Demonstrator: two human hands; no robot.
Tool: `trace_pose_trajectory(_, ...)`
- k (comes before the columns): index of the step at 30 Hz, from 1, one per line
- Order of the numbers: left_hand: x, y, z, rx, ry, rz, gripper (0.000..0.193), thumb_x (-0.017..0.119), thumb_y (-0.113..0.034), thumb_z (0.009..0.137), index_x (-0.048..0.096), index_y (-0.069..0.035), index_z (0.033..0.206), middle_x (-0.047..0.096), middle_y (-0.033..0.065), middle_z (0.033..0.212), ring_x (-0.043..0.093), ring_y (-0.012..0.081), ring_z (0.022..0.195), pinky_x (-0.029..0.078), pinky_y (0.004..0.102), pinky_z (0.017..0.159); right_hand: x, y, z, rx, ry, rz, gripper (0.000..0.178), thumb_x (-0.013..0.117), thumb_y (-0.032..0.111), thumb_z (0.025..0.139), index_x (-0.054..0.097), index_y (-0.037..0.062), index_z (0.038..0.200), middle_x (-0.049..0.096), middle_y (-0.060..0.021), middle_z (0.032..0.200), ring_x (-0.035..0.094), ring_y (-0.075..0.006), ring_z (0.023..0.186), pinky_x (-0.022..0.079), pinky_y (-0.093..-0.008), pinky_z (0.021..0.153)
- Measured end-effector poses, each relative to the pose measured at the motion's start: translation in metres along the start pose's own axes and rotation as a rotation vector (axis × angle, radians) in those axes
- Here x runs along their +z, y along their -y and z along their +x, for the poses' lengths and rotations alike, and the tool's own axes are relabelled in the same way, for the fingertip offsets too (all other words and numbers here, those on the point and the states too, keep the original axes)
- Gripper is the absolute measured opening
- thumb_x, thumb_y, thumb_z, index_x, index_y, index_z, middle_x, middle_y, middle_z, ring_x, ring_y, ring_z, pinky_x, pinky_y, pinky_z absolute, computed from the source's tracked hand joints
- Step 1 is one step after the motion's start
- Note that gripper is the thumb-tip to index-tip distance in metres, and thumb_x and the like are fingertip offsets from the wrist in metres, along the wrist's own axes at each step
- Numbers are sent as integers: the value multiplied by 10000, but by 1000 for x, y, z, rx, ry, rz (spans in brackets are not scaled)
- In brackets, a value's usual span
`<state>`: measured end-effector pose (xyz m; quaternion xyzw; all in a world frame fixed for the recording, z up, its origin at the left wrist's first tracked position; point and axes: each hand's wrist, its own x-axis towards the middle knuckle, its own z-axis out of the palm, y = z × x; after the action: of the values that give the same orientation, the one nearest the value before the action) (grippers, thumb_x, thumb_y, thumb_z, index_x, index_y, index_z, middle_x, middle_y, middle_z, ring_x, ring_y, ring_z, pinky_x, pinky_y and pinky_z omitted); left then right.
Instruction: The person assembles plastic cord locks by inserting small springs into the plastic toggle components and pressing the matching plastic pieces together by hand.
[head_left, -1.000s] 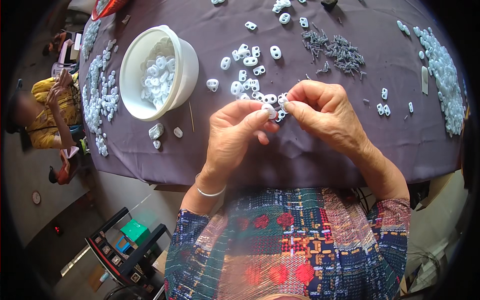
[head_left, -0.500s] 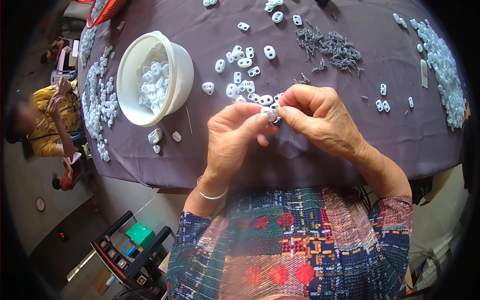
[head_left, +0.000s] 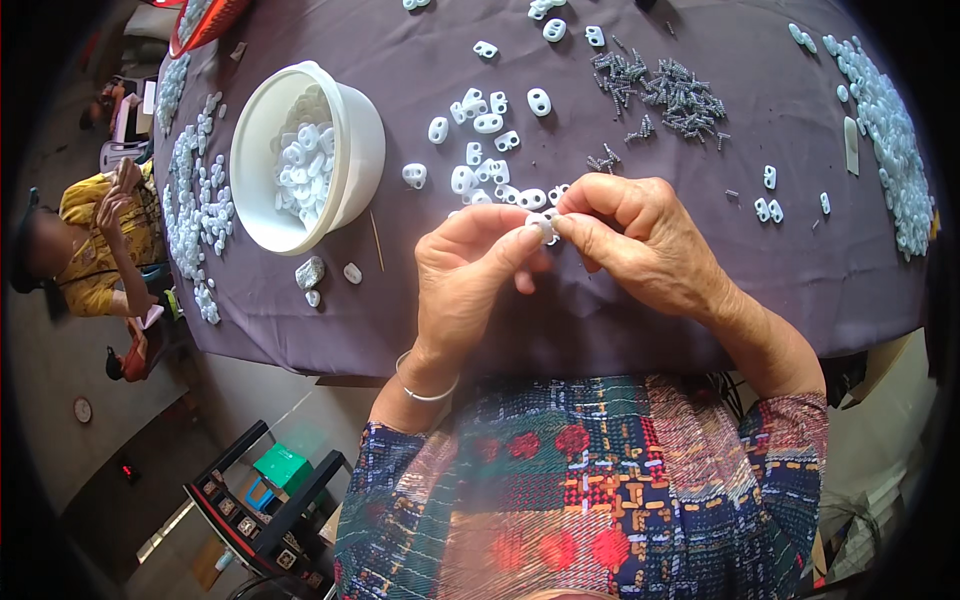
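Both hands meet over the near middle of the table. My left hand [head_left: 468, 262] pinches a white plastic cord lock [head_left: 543, 229] between thumb and fingers. From the other side, the thumb and forefinger of my right hand [head_left: 640, 235] press on the same cord lock; the fingertips hide much of it. Just beyond the hands lie several loose white two-hole cord-lock parts [head_left: 487, 123]. Farther right is a heap of small metal springs [head_left: 685, 97].
A white tub [head_left: 350, 150] of white parts stands at left, with a thin stick [head_left: 377, 240] and a grey stone-like lump [head_left: 310, 271] nearby. White pieces are heaped along the left [head_left: 190, 190] and right [head_left: 890, 150] edges. A person in yellow [head_left: 95, 220] sits at far left.
The cord lock has tilted slightly between my fingertips, and my right thumb and forefinger have shifted a little on it. Otherwise the hands stay in nearly the same place.
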<state>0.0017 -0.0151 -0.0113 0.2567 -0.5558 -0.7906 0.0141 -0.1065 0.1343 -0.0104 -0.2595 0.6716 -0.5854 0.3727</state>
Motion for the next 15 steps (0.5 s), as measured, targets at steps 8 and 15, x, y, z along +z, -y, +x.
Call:
trace_pose_trajectory(8, 4, -4, -1, -43, -18, 33, 127, 616, -27, 830, 595, 40, 935, 637, 99, 816, 607, 128, 611, 477, 196, 467, -1, -1, 1, 20, 46, -41, 130, 542, 97, 877, 588, -21, 847, 551, -1, 644, 494, -52, 571, 402, -209, 513)
trace_pose_trajectory(15, 5, -3, -3, -8, -20, 42, 125, 617, -18, 826, 591, 40, 934, 644, 109, 821, 621, 140, 622, 489, 212, 493, -2, -3, 2, -116, 3, -125, 87, 558, 54, 842, 587, -22, 812, 544, -33, 589, 494, -61, 527, 394, -226, 481)
